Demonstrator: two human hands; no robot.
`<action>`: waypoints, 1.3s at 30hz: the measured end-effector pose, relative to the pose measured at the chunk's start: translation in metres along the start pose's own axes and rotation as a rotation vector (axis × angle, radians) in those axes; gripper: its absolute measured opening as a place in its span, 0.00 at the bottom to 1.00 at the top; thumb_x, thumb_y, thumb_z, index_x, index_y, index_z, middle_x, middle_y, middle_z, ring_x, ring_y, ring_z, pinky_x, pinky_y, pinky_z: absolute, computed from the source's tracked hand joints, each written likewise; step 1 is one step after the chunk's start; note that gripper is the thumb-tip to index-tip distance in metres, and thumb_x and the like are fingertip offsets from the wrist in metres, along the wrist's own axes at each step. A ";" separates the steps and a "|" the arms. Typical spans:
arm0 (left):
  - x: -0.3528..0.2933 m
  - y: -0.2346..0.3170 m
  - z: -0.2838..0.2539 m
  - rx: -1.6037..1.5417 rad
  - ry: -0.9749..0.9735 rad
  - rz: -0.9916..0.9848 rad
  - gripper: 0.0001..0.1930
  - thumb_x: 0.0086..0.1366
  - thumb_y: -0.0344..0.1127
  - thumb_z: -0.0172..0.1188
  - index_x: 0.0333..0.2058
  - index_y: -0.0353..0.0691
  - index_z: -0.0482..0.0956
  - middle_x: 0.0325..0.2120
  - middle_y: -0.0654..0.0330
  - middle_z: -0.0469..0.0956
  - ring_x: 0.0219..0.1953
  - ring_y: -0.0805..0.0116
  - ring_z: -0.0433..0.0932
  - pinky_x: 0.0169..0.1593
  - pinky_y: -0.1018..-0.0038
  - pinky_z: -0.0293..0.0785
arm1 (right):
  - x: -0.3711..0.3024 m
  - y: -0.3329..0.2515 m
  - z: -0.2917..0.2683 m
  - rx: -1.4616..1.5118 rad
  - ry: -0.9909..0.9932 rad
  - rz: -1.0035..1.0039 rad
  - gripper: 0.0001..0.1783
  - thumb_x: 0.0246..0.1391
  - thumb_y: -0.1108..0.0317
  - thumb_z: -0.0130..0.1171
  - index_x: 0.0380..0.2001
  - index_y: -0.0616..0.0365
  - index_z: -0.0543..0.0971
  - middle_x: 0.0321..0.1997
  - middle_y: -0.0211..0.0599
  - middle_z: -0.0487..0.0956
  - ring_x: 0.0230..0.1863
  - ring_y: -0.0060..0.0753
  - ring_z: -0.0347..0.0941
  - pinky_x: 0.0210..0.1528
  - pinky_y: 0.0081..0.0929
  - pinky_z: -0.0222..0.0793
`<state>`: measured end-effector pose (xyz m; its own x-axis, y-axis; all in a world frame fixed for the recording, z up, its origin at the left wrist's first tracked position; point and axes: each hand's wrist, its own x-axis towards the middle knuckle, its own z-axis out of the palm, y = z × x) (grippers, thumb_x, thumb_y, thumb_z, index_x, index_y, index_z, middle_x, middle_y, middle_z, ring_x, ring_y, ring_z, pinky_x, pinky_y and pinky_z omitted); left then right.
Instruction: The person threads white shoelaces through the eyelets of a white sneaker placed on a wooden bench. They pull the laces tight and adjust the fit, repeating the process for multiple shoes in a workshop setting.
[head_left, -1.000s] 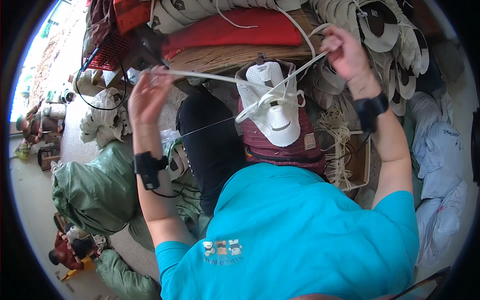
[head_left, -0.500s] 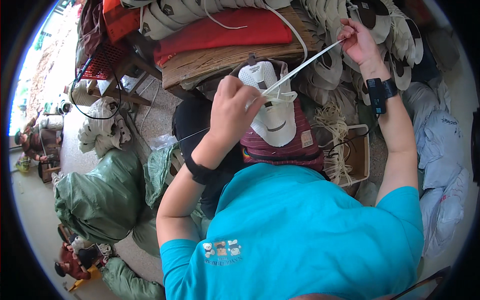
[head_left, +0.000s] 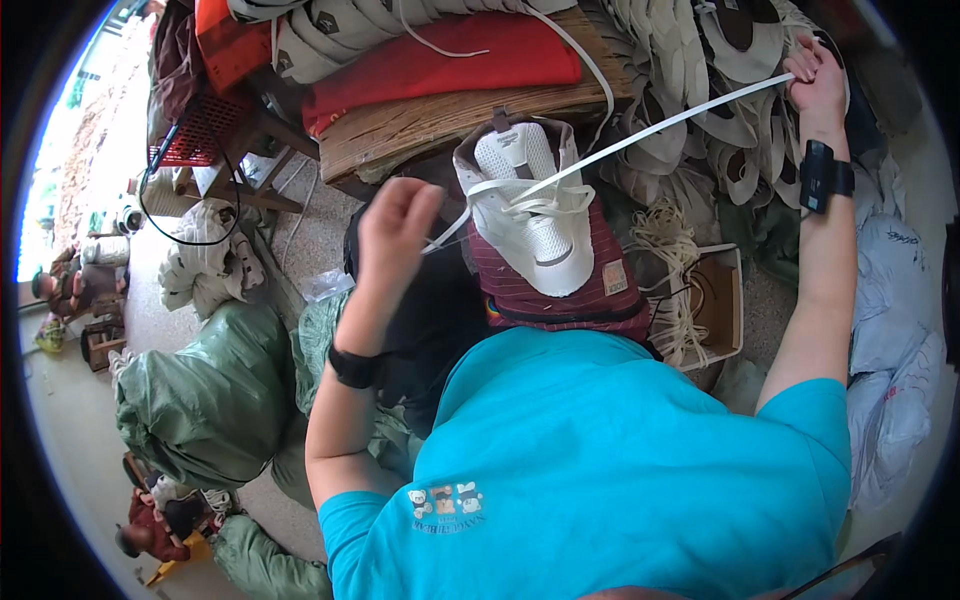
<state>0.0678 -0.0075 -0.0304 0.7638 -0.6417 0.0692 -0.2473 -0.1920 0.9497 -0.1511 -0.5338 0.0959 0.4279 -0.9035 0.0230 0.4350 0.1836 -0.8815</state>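
A white shoe upper (head_left: 548,235) with a mesh tongue lies toe toward me on a maroon striped cloth bag (head_left: 610,290) on my lap. A flat white shoelace (head_left: 680,117) runs through its eyelets and stretches taut up to the right. My right hand (head_left: 818,85) pinches that lace far out, beside the hanging shoe uppers. Left of the shoe, my left hand (head_left: 402,225) is curled and slightly blurred. Another stretch of lace leads from the shoe to the underside of this hand; what its fingers hold cannot be made out.
Ahead stands a wooden bench (head_left: 400,140) bearing red cloth (head_left: 450,80) and stacked shoe uppers (head_left: 350,45). More uppers (head_left: 740,45) hang at the right. A box (head_left: 722,300) with loose laces (head_left: 675,270) sits by my lap. Green sacks (head_left: 200,390) and other people (head_left: 155,525) are left.
My right hand has moved outward to the right, drawing out a longer length of lace. My left hand has come away from the shoe, toward the left.
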 end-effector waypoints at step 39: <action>-0.024 0.011 0.048 -0.362 -0.183 -0.254 0.12 0.76 0.38 0.52 0.40 0.35 0.77 0.25 0.63 0.79 0.23 0.83 0.68 0.28 0.85 0.63 | -0.224 0.171 0.083 -0.875 -0.909 0.323 0.15 0.63 0.63 0.53 0.26 0.59 0.80 0.22 0.21 0.74 0.26 0.14 0.66 0.30 0.20 0.63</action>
<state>0.0184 -0.0298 -0.0363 0.6473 -0.7347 -0.2028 0.1819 -0.1095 0.9772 -0.1067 -0.2681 -0.0213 0.9455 -0.2185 -0.2415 -0.2979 -0.2810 -0.9123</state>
